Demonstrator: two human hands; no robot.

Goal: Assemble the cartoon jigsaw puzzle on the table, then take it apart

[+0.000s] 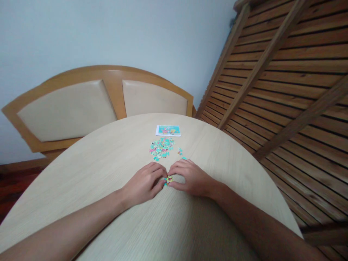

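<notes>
Between my two hands lies a small joined cluster of jigsaw puzzle pieces point(169, 179), yellow with a red mouth and some teal at the edge. My left hand point(148, 181) grips its left side between curled fingers and thumb. From the right, my right hand point(190, 177) pinches the same cluster, its thumb along the near edge. Just beyond the hands is a loose pile of jigsaw pieces point(162, 148) in teal, pink and white. A few separate pieces point(179, 151) lie right of the pile, and a teal piece point(184, 158) shows behind my right hand.
A picture card point(168, 131) with cartoon figures on teal lies beyond the pile. All this rests on a round, pale wooden table point(116, 152). Behind it stand a padded wooden headboard point(108, 72) and a pale wall; slatted wood point(285, 72) leans at the right.
</notes>
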